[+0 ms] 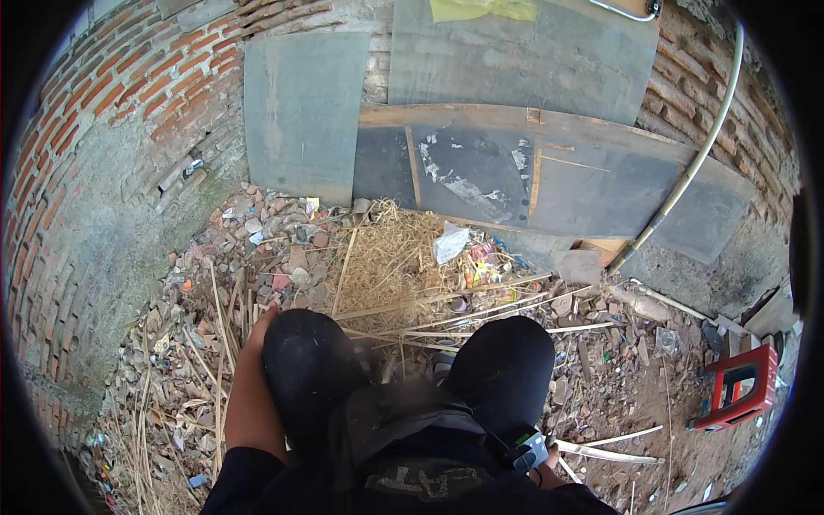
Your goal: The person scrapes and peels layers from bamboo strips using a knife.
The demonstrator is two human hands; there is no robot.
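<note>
Knees: we're squatting, so two black-trousered knees (313, 369) are filling the middle of the view and hiding a lot.
Left hand: our bare left forearm (249, 403) is running down beside the left knee, and the left hand (264, 322) is only peeking out at the knee's top edge, reaching among the thin pale bamboo sticks (219, 343). Can't tell if the fingers are spread or pinching anything, the knee's covering them.
Right hand: the right hand (545, 463) is barely showing at the bottom behind a small black clip-on device (530, 449); finger state, honestly can't tell.
Sticks: we're counting well over a dozen, scattered left of the knee and fanning across the ground ahead.
Straw: one heap of dry yellow straw (386, 257) is lying just ahead of the knees.
Wrappers: one crumpled clear plastic bag (449, 242) is sitting on the straw's right edge, and a cluster of bright red and yellow snack wrappers (482, 262) is lying just beside it.
Boards: three grey flat panels (300, 112) are leaning on the red brick wall (129, 86).
Other stuff: one white bent pipe (687, 172) is leaning at the right; one red plastic stool (738, 386) is standing far right; broken brick rubble (275, 240) is lying everywhere.
</note>
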